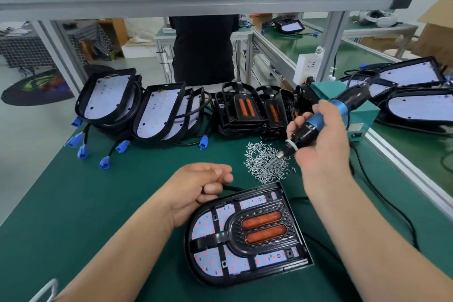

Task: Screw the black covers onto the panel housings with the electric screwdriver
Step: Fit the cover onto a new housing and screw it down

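A panel housing [245,274] lies flat on the green mat in front of me, with a black cover [259,230] bearing two orange strips set into it. My left hand [196,191] rests at the housing's upper left corner, fingers curled over a black cable [232,188] there. My right hand [323,144] grips the blue and black electric screwdriver [318,122]; its bit points down into the pile of silver screws [267,163] behind the housing.
Bare panel housings [159,113] with blue plugs lean in a row at the back left, with loose black covers [242,110] beside them. More housings [416,105] lie at the right. A person in black [203,49] stands behind the bench. The screwdriver's cord [382,198] trails right.
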